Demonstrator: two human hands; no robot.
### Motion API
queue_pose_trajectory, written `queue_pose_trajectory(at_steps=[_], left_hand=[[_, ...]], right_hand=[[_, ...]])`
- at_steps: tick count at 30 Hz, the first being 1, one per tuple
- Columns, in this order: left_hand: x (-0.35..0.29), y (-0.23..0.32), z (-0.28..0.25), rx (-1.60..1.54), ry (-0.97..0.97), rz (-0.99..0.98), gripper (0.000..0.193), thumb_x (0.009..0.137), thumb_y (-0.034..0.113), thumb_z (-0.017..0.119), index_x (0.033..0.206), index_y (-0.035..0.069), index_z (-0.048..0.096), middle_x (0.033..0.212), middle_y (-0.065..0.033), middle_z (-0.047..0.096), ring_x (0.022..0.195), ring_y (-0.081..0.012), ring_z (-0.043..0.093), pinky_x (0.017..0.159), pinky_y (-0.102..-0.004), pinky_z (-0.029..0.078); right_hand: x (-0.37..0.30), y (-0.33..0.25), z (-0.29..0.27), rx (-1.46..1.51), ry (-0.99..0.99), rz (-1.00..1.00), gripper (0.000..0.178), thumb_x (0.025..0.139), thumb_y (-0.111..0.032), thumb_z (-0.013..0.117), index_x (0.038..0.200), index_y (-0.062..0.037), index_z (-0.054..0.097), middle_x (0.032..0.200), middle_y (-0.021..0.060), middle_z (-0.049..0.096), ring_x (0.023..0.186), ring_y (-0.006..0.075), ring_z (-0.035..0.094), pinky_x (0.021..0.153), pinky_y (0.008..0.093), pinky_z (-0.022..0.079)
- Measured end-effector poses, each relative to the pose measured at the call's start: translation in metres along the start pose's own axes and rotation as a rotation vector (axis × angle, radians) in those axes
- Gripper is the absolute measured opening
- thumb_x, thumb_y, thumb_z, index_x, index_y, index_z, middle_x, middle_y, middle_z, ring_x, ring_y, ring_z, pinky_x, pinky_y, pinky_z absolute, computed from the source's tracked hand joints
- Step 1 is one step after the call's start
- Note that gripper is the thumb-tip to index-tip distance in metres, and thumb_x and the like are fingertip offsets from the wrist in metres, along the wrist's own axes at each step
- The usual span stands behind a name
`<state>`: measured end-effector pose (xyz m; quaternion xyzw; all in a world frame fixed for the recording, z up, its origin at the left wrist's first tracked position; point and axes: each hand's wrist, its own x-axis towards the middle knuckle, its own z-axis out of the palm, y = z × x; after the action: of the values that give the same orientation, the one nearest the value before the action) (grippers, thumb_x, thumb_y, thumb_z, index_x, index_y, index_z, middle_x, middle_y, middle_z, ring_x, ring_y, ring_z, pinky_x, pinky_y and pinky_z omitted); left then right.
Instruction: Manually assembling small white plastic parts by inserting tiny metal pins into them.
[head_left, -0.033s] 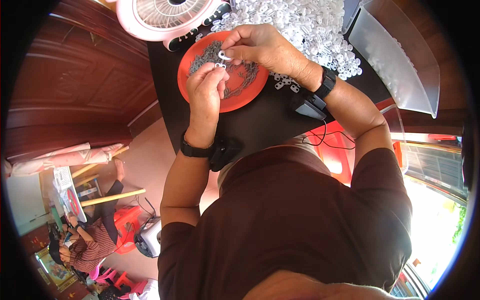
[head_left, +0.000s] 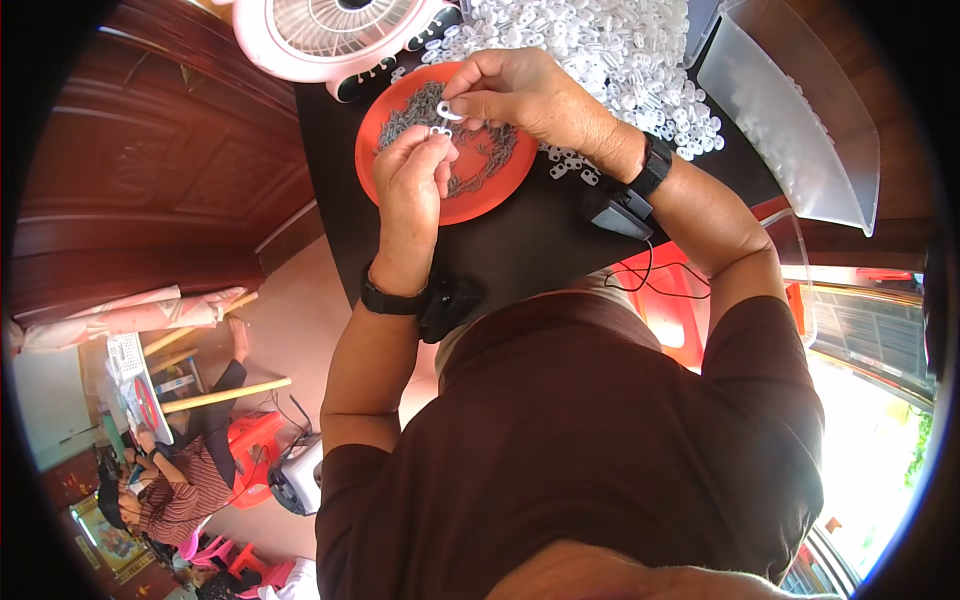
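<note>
Over a round orange-red dish, my left hand is closed in a pinch on a small white plastic piece with holes in it. My right hand pinches a second white plastic piece, rounded and with a hole, between thumb and forefinger. The two pieces are held close together; whether they touch I cannot tell. Inside the dish lie many thin grey pieces, which look like small screws. Beyond my right hand spreads a large heap of white, two-holed plastic pieces on the black tabletop.
A pink fan stands at the table's far left. To the right of the heap is a translucent bin with more white pieces. Black devices with cables hang near my wrists. Another person sits at the lower left.
</note>
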<state>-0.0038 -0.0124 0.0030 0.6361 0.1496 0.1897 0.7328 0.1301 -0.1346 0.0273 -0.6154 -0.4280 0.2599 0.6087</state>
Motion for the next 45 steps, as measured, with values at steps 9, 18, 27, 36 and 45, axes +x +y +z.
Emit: queue_pose_trajectory(at_steps=[9, 18, 27, 36, 45], left_hand=[[0.0, -0.002, -0.001, 0.011, -0.017, 0.003, 0.017, 0.084, 0.015, 0.055, 0.075, 0.0, 0.059, 0.066, -0.0012, 0.055, 0.052, -0.0049, 0.044, 0.045, -0.0191, 0.033], [-0.002, 0.001, 0.001, 0.02, -0.022, 0.025, 0.019, 0.087, 0.015, 0.054, 0.078, -0.001, 0.059, 0.063, -0.0006, 0.052, 0.051, -0.0052, 0.042, 0.046, -0.0196, 0.033], [-0.002, 0.003, 0.004, -0.027, 0.019, 0.031, 0.022, 0.088, 0.019, 0.053, 0.081, 0.0, 0.06, 0.06, 0.0006, 0.051, 0.05, -0.0063, 0.044, 0.046, -0.02, 0.032], [-0.001, -0.001, 0.003, -0.063, 0.012, 0.009, 0.021, 0.087, 0.021, 0.054, 0.086, 0.001, 0.061, 0.062, -0.0014, 0.056, 0.051, -0.0074, 0.049, 0.048, -0.0194, 0.034], [-0.002, 0.0, 0.005, -0.072, 0.045, 0.0, 0.022, 0.087, 0.022, 0.054, 0.085, 0.001, 0.061, 0.06, -0.0009, 0.054, 0.05, -0.0074, 0.048, 0.046, -0.0196, 0.034]], right_hand=[[0.0, 0.0, 0.002, -0.013, -0.016, 0.004, 0.014, 0.085, -0.011, 0.064, 0.093, -0.0002, 0.065, 0.077, 0.0026, 0.065, 0.068, 0.0075, 0.06, 0.064, 0.021, 0.05], [-0.003, -0.002, 0.004, -0.09, -0.104, -0.017, 0.019, 0.085, -0.009, 0.065, 0.099, 0.0028, 0.061, 0.087, 0.0055, 0.064, 0.075, 0.0089, 0.061, 0.069, 0.0223, 0.05], [-0.004, 0.003, 0.009, -0.219, -0.042, -0.192, 0.024, 0.076, -0.009, 0.071, 0.097, -0.0031, 0.062, 0.085, 0.0047, 0.066, 0.08, 0.012, 0.064, 0.073, 0.0257, 0.051], [-0.006, 0.002, 0.01, -0.43, -0.029, -0.325, 0.027, 0.076, -0.008, 0.07, 0.101, -0.0019, 0.06, 0.086, 0.0059, 0.065, 0.078, 0.0133, 0.064, 0.068, 0.0258, 0.053], [-0.008, -0.001, 0.013, -0.477, -0.061, -0.332, 0.028, 0.075, -0.009, 0.071, 0.101, -0.0042, 0.061, 0.088, 0.0081, 0.066, 0.08, 0.0187, 0.066, 0.072, 0.0293, 0.053]])
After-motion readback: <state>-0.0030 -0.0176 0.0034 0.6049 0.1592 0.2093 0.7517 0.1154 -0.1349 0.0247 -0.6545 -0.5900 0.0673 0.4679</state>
